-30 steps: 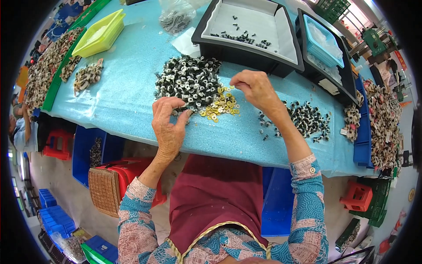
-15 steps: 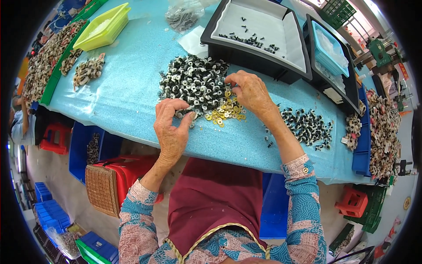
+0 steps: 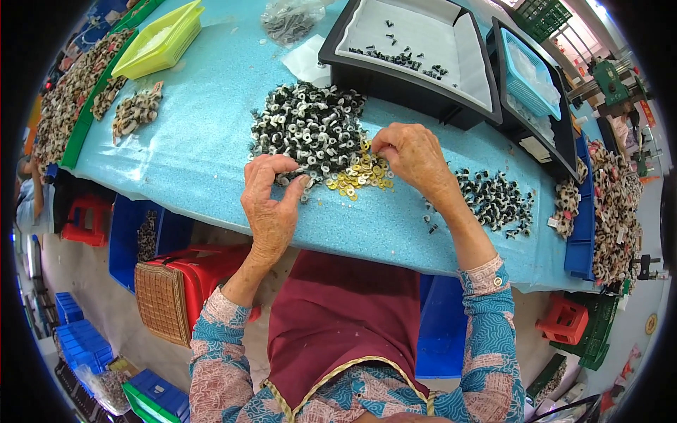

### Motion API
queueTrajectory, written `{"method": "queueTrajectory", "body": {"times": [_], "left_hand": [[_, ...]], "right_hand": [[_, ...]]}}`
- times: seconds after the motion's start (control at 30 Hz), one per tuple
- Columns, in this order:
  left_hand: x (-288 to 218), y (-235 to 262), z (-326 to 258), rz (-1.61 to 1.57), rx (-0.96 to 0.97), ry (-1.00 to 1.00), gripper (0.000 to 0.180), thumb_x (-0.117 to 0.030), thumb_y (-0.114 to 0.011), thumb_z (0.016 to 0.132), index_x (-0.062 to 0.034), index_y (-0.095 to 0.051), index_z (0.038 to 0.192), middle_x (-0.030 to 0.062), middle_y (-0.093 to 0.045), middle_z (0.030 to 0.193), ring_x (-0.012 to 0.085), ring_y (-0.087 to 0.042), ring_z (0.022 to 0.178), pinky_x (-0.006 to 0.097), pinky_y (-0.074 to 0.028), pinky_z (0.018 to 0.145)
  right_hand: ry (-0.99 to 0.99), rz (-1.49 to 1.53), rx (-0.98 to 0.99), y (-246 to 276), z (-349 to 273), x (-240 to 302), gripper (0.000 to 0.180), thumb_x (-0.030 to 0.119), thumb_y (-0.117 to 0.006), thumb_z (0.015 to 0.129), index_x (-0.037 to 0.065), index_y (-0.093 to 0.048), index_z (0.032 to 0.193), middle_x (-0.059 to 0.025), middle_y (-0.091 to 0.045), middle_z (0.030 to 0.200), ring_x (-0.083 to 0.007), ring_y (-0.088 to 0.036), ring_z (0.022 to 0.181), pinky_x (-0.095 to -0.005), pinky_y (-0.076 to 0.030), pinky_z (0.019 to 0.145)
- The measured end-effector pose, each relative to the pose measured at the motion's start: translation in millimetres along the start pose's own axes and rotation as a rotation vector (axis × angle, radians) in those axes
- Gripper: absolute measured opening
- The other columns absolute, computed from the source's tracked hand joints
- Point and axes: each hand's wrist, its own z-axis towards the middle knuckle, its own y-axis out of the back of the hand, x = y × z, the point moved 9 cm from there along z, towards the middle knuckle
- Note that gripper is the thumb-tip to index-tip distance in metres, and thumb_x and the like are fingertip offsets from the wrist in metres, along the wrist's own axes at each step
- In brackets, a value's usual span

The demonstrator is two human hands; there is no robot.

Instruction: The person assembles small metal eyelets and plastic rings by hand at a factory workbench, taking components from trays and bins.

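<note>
Both hands have edged apart: I see my left hand (image 3: 271, 204) pinching at the near rim of the black-and-white parts heap (image 3: 307, 127), while my right hand (image 3: 412, 155), fingers curled narrow, picks at brass washers (image 3: 360, 176) on the blue table (image 3: 204, 141).

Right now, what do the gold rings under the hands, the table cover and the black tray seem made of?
Gold rings: probably brass or plated metal, shiny yellow glints. Table cover: likely soft foam sheet, matte light blue with fine dimpled texture. Black tray: apparently rigid moulded plastic, smooth dull walls.
</note>
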Motion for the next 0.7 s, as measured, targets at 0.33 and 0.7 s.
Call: {"method": "queueTrajectory", "body": {"times": [0.33,0.7], "left_hand": [[2.1,-1.5,-0.6,-0.003,-0.006,-0.008,0.021,0.003,-0.069,0.066,-0.0047,-0.059,0.083,0.006,-0.06,0.089,0.0234,-0.052,0.091,0.033,-0.043,0.079],[3.3,-2.1,0.3,-0.007,0.002,0.022,0.021,0.003,-0.069,0.066,-0.0045,-0.059,0.083,0.0056,-0.06,0.088,0.0228,-0.052,0.091,0.032,-0.043,0.079]], "right_hand": [[0.113,0.057,-0.103,9.2,2.6,2.4,0.011,0.002,-0.061,0.074,0.006,-0.067,0.083,-0.0092,-0.062,0.077,-0.0271,-0.061,0.075,-0.0372,-0.048,0.068],[0.113,0.191,0.073,0.1,-19.2,9.1,0.017,0.003,-0.067,0.07,0.004,-0.064,0.086,-0.0086,-0.06,0.077,-0.0215,-0.059,0.069,-0.0324,-0.047,0.063]]}}
